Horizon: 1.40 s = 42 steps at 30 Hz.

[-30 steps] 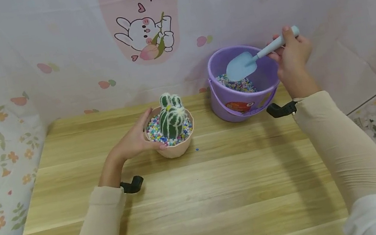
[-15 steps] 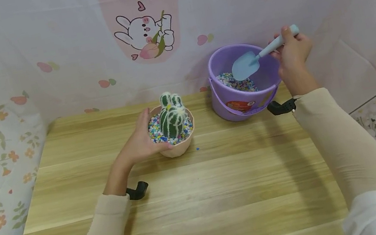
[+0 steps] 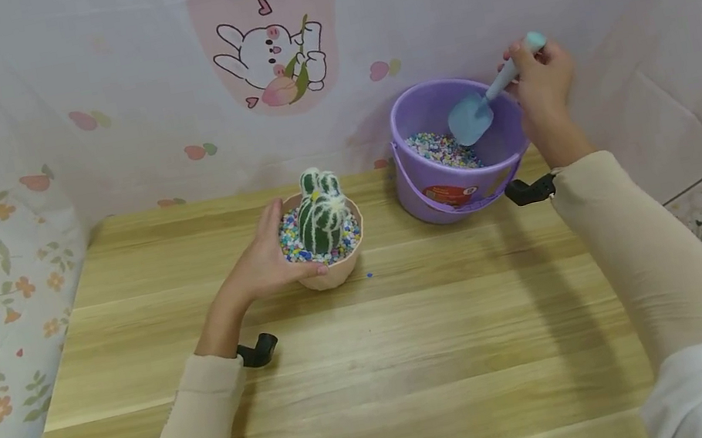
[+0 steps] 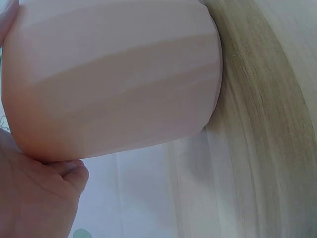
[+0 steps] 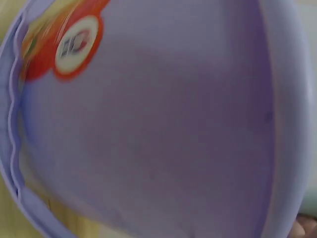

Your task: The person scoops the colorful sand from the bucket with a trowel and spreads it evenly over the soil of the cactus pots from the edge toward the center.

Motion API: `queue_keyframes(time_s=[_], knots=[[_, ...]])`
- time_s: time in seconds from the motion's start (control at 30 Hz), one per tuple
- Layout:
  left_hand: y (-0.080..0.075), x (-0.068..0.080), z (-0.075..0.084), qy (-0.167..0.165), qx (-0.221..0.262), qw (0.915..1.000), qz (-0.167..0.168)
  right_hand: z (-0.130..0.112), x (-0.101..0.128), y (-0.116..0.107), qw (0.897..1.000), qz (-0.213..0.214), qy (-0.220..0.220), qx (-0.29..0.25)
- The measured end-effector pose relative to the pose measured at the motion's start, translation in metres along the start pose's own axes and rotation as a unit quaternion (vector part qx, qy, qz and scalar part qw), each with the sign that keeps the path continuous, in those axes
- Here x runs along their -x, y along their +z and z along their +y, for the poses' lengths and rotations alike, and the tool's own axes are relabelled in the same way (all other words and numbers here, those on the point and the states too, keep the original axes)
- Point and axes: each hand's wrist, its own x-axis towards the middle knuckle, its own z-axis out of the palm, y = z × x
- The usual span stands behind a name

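Scoop point(image 3: 473, 118) inside purple bucket point(image 3: 458, 188) at table's far right edge, blade down-left over the gravel point(image 3: 440, 148), handle up-right. Right hand point(image 3: 539, 88) gripped round the handle. Left hand point(image 3: 267, 261) cups pink pot point(image 3: 332, 273) mid-table, fingers curled round its side. Risk: overloaded or tilted blade would likely spill gravel onto the table.

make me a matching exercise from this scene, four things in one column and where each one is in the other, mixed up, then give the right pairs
Things:
1. cactus
2. blue scoop
3. pink pot
4. purple bucket

Places:
a. gripped by the right hand, blade inside the bucket
b. at the back right of the wooden table, holding coloured gravel
c. gripped at its side by the left hand
d. standing in coloured gravel inside the pot

Right pairs: 1-d, 2-a, 3-c, 4-b
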Motion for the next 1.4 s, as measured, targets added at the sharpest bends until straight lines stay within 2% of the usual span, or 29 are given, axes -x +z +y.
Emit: queue_keyframes(time_s=[0.13,0.23,0.4,0.53,0.67,0.77,0.93,1.17,1.3,1.4], knots=[[-0.001,-0.001,-0.001,0.000,0.012,0.9999,0.002,0.003,-0.003,0.001,0.997,-0.037,-0.025,0.068],[0.000,-0.001,-0.001,0.003,0.021,0.9998,0.005,0.008,-0.005,-0.001,0.987,-0.055,-0.047,0.142],[0.001,-0.001,-0.001,0.004,0.020,0.9998,0.006,0.014,-0.008,-0.008,0.955,-0.069,-0.085,0.274],[0.001,-0.001,-0.001,0.002,0.020,0.9998,0.007,0.017,-0.009,-0.010,0.935,-0.081,-0.094,0.331],[0.001,0.000,-0.002,-0.004,0.021,0.9998,0.006,0.017,-0.009,-0.011,0.908,-0.090,-0.095,0.398],[0.002,0.000,-0.003,-0.005,0.019,0.9998,0.004,0.017,-0.008,-0.011,0.895,-0.093,-0.099,0.426],[0.002,0.000,-0.003,-0.001,0.017,0.9998,0.008,0.016,-0.007,-0.012,0.903,-0.116,-0.100,0.402],[0.002,0.000,0.000,0.007,0.021,0.9995,0.022,0.017,-0.007,-0.023,0.922,-0.154,-0.105,0.338],[0.004,0.001,0.000,0.007,0.026,0.9991,0.033,0.020,-0.004,-0.029,0.922,-0.163,-0.090,0.340],[0.007,0.002,-0.003,0.013,0.027,0.9987,0.042,0.021,0.000,-0.028,0.916,-0.166,-0.091,0.353]])
